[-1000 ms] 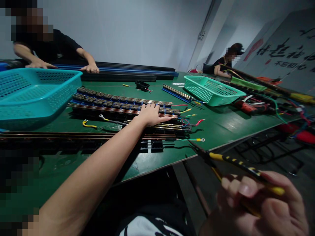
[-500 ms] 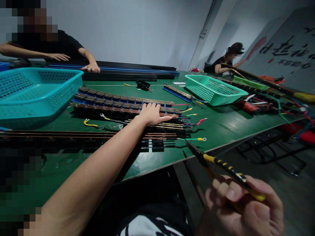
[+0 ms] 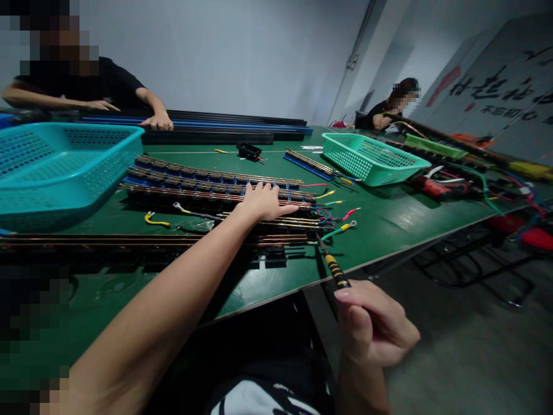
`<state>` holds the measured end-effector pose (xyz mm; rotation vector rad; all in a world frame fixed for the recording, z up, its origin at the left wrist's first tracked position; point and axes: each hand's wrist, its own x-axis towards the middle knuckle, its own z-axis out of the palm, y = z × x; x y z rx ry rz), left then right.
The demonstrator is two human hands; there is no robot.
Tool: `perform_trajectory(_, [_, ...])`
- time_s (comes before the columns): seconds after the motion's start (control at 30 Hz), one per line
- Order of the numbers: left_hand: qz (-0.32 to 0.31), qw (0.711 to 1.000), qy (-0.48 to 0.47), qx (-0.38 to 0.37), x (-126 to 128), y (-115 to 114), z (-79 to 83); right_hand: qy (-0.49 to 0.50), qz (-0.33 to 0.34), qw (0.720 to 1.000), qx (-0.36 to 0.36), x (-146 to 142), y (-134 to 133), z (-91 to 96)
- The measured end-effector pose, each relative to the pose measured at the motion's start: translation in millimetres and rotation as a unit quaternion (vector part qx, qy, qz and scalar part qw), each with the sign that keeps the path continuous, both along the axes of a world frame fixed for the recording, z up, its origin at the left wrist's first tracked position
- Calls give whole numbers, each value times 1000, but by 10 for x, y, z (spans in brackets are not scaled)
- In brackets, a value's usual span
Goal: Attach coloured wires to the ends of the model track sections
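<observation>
Right hand [image 3: 374, 331] round pliers [image 3: 332, 266], beside rails [image 3: 283, 237]

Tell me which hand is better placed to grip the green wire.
Probably right. The right hand holds the pliers, tip beside the green wire; the left hand lies flat on the rails.

Large black Chinese calligraphy on wall panel [image 3: 496, 86], characters not legible

plier tips [image 3: 318, 241] behind green wire [image 3: 332, 233]
</observation>
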<state>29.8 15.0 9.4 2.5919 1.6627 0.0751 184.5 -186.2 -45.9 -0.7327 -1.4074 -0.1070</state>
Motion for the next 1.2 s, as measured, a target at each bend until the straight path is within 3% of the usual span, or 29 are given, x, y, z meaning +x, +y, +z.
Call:
perform_trajectory(0.27, [10,999,-24,35,29,-87,-67,-175,74,981,-36,-40,9,185])
perform_trajectory(0.4, [7,999,-31,44,27,-94,-75,-197,74,976,-56,-43,-31,131])
perform_trajectory(0.5, [11,999,-31,43,27,-98,-75,-101,7,994,-50,-82,-69,-4])
perform_trajectory(0.6, [12,999,-34,38,31,-103,-72,79,-60,995,-32,-174,-83,-119])
perform_trajectory(0.73, [11,999,-36,36,32,-100,-69,262,-47,963,-41,-262,-87,-115])
perform_trajectory(0.87, [7,998,-40,39,29,-87,-80,269,-20,960,-73,-196,-214,-41])
perform_trajectory(1.03, [9,998,-37,42,22,-78,-86,221,-70,972,24,-119,-327,205])
perform_trajectory(1.1, [7,998,-35,43,20,-79,-85,235,-69,968,47,-134,-181,426])
perform_trajectory(1.2, [7,998,-36,46,19,-83,-84,225,-55,970,71,-149,322,806])
